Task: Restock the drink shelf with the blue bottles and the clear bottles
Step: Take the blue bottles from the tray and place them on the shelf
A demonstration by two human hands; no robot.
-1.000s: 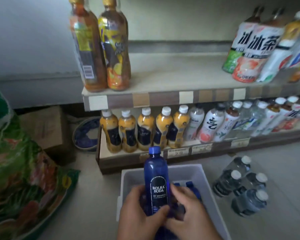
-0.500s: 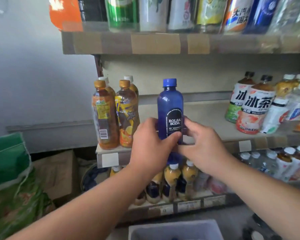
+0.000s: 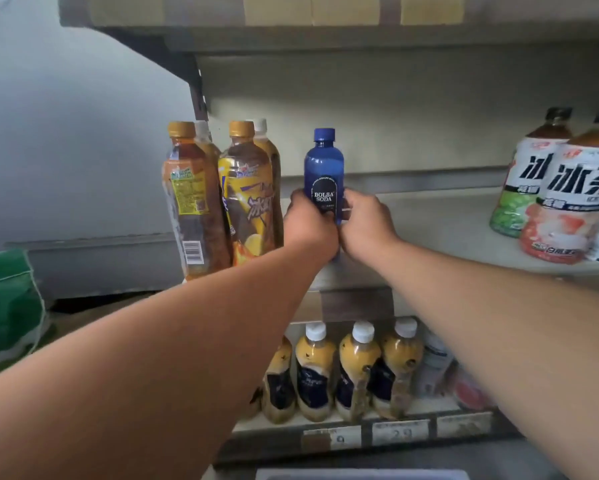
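Observation:
A blue bottle (image 3: 323,168) with a blue cap and a black "BOLSA SODA" label stands upright over the middle shelf (image 3: 440,223), just right of the amber tea bottles. My left hand (image 3: 310,225) wraps its lower left side and my right hand (image 3: 367,225) wraps its lower right side. Both hands hide the bottle's base, so I cannot tell whether it rests on the shelf. No clear bottles are in view.
Amber tea bottles (image 3: 221,199) stand at the shelf's left end, large iced-tea bottles (image 3: 561,192) at its right. Yellow bottles with white caps (image 3: 343,372) fill the lower shelf. A green bag (image 3: 7,299) sits at the left, and a white bin rim (image 3: 360,474) shows at the bottom edge.
Both hands carried the blue bottle up out of the white bin and forward onto the middle shelf, deeper and beside the tea bottles. My view moved closer to the shelf.

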